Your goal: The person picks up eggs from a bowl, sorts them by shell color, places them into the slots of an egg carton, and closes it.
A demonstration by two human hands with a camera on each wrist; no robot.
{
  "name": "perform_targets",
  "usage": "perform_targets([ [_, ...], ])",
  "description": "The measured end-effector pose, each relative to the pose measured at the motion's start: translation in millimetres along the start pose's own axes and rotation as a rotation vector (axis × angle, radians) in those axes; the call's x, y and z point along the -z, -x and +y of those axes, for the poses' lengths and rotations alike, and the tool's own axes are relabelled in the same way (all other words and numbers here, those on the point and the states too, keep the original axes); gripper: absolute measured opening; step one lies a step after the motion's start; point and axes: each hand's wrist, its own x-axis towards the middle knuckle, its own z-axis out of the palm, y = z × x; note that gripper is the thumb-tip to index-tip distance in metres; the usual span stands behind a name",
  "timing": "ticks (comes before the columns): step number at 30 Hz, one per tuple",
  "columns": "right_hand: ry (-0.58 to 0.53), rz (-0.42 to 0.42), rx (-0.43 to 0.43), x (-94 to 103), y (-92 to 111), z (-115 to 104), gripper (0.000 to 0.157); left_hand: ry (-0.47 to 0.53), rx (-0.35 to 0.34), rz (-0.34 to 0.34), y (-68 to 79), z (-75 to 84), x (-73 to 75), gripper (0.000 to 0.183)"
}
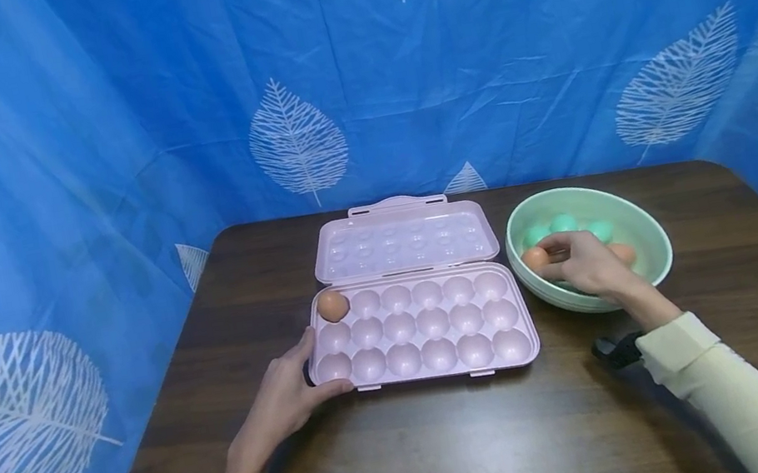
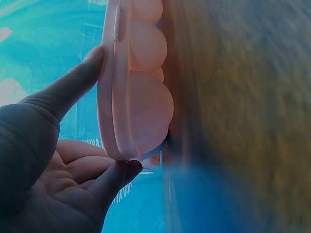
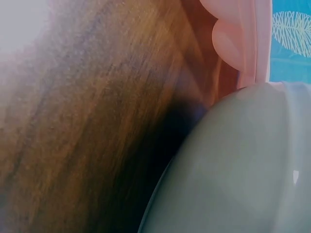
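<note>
A pink plastic egg box [image 1: 416, 327] lies with its lid [image 1: 403, 242] folded back. One brown egg [image 1: 333, 306] sits in its far left cup. My left hand [image 1: 287, 388] grips the box's near left corner; in the left wrist view, thumb and fingers [image 2: 80, 80] hold its rim. Inside a green bowl [image 1: 638, 220], to the right of the box, my right hand [image 1: 585, 263] pinches a brown egg [image 1: 533, 258] near the left wall. Green eggs [image 1: 563, 223] and another brown egg [image 1: 623, 253] lie around it. The bowl's side hides this hand in the right wrist view.
Everything stands on a dark wooden table [image 1: 448, 453]. A blue curtain with white leaf prints [image 1: 297, 141] hangs behind and beside it. The bowl stands close to the box's right end, and a second bowl rim appears beneath it.
</note>
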Motion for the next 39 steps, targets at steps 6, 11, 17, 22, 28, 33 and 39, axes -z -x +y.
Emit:
perform_targets([
  [6, 0.038, 0.128, 0.012, 0.5, 4, -4, 0.052, -0.005, 0.015, -0.017, -0.9, -1.6, 1.2, 0.107],
  [11, 0.029, 0.237, 0.025, 7.0, 13, -12, 0.061, 0.009, 0.018, -0.026, -3.4, -1.6, -2.5, 0.109],
  [17, -0.078, 0.317, 0.111, 0.8, 22, -39, 0.057, 0.026, 0.03, -0.022, -4.6, -0.8, -2.5, 0.109],
  [22, -0.176, 0.293, 0.256, -17.4, 20, -68, 0.048, 0.028, 0.045, -0.026, -3.0, -1.0, -1.0, 0.11],
  [28, -0.275, 0.202, 0.293, -42.5, 10, -98, 0.044, 0.014, 0.025, -0.024, -3.3, -2.2, 1.0, 0.109],
  [33, -0.362, 0.135, 0.338, -68.5, -1, -116, 0.04, 0.005, 0.044, -0.038, -4.3, -2.6, 2.4, 0.11],
  [39, -0.318, 0.087, 0.298, -109.7, -15, -127, 0.041, 0.003, 0.059, -0.045, -3.4, -3.3, 0.3, 0.109],
])
